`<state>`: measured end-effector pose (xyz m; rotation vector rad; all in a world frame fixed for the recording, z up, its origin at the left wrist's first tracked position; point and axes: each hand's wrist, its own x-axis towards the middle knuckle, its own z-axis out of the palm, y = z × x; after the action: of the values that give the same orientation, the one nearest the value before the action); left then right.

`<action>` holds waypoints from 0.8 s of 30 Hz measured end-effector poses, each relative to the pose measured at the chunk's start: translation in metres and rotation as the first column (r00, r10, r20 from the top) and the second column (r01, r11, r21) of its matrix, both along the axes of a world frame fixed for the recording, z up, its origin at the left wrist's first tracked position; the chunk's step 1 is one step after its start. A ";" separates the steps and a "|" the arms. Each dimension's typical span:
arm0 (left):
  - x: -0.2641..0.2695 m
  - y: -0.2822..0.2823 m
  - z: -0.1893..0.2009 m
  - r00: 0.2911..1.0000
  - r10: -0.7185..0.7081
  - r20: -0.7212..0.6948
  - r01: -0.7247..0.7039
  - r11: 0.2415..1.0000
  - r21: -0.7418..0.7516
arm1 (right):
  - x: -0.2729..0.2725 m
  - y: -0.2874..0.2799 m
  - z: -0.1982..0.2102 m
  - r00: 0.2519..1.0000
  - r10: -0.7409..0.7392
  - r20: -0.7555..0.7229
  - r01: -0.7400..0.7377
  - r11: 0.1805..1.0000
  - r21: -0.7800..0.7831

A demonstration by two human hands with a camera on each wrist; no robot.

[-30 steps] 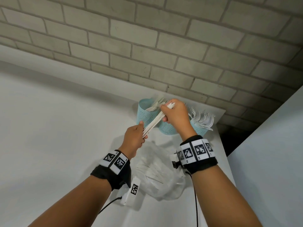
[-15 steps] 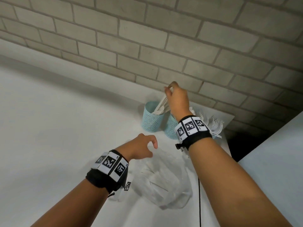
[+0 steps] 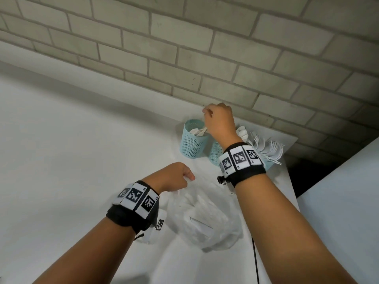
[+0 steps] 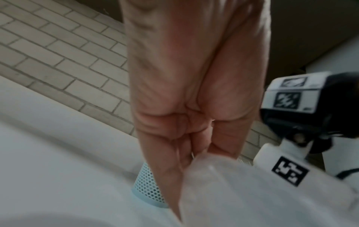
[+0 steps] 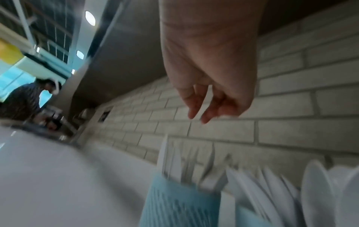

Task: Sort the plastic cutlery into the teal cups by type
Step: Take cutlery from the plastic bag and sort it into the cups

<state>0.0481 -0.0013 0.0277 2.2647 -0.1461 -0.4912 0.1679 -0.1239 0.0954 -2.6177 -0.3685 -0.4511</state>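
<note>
- Head view: the right hand (image 3: 219, 121) hangs above the leftmost teal cup (image 3: 193, 140), which stands on the white table (image 3: 71, 160) close to the brick wall (image 3: 184, 48).
- White knives (image 3: 198, 131) stand inside that cup, handles and blades leaning against its rim.
- The right wrist view shows the right hand's fingers (image 5: 196, 106) pointing down, loosely bent and holding nothing (the picture is blurred, but no cutlery sits between them).
- A second teal cup (image 3: 215, 153) stands just right of the first, partly hidden by the right wrist band (image 3: 241, 160); white spoons (image 3: 243, 133) rise from it.
- Further right, white forks (image 3: 266, 149) fan out from a third cup, of which only a teal sliver shows behind the band.
- The left hand (image 3: 174, 177) rests low over the table, at the near-left edge of a clear plastic bag (image 3: 205, 218) that lies crumpled in front of the cups.
- In the left wrist view the left hand's fingers (image 4: 186, 147) are curled and pinch the top edge of the bag's film.
- Faint white cutlery (image 3: 200, 221) shows through the bag; its type cannot be told.
</note>
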 end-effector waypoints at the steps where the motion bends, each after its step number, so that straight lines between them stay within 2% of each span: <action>1: -0.001 0.000 0.000 1.000 -0.007 0.007 0.007 1.000 0.000 | -0.012 -0.003 0.007 0.996 0.052 -0.069 -0.042 0.989 0.143; 2: -0.003 0.001 -0.001 1.000 -0.012 0.012 0.012 1.000 0.000 | -0.026 -0.007 0.013 0.982 0.109 -0.153 -0.069 0.967 0.245; 3: -0.004 0.001 -0.003 1.000 -0.011 0.011 0.011 1.000 -0.002 | -0.041 -0.011 0.018 0.955 0.162 -0.249 -0.093 0.959 0.269; 5: -0.008 0.002 -0.004 1.000 -0.013 0.006 0.013 1.000 0.020 | -0.071 -0.016 0.018 0.836 0.220 -0.503 -0.173 0.975 0.139; 7: -0.011 0.000 -0.005 0.999 -0.034 -0.005 0.035 0.997 0.071 | -0.092 -0.018 0.003 0.657 0.161 -0.737 -0.281 0.959 -0.041; 8: -0.012 -0.001 -0.005 0.999 -0.041 -0.016 0.042 0.996 0.084 | -0.101 -0.019 -0.007 0.594 0.102 -0.798 -0.325 0.938 -0.122; 9: -0.014 -0.003 -0.005 0.999 -0.044 -0.027 0.046 0.995 0.091 | -0.109 -0.019 -0.016 0.569 0.043 -0.821 -0.360 0.911 -0.202; 11: -0.019 -0.005 -0.006 0.998 -0.040 -0.051 0.045 0.992 0.117 | -0.122 -0.020 -0.033 0.573 -0.057 -0.817 -0.405 0.848 -0.343; 13: -0.024 -0.007 -0.010 0.997 -0.031 -0.069 0.041 0.989 0.145 | -0.134 -0.021 -0.045 0.588 -0.088 -0.804 -0.432 0.807 -0.403; 15: -0.028 -0.009 -0.014 0.997 -0.027 -0.068 0.038 0.986 0.161 | -0.142 -0.023 -0.053 0.607 -0.090 -0.790 -0.430 0.798 -0.422; 19: -0.033 -0.013 -0.018 0.999 -0.012 -0.048 0.020 0.985 0.169 | -0.156 -0.023 -0.056 0.629 -0.070 -0.774 -0.383 0.838 -0.388; 22: -0.033 -0.018 -0.021 0.999 -0.023 -0.026 0.027 0.981 0.194 | -0.168 -0.021 -0.047 0.646 -0.020 -0.763 -0.445 0.802 -0.399; 24: -0.034 -0.020 -0.023 0.999 -0.031 -0.017 0.034 0.976 0.217 | -0.176 -0.021 -0.048 0.705 0.010 -0.709 -0.460 0.768 -0.446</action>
<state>0.0138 -0.0214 0.0051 2.4755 -0.1278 -0.5634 -0.0085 -0.1449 0.0470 -3.0014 -0.6853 0.8707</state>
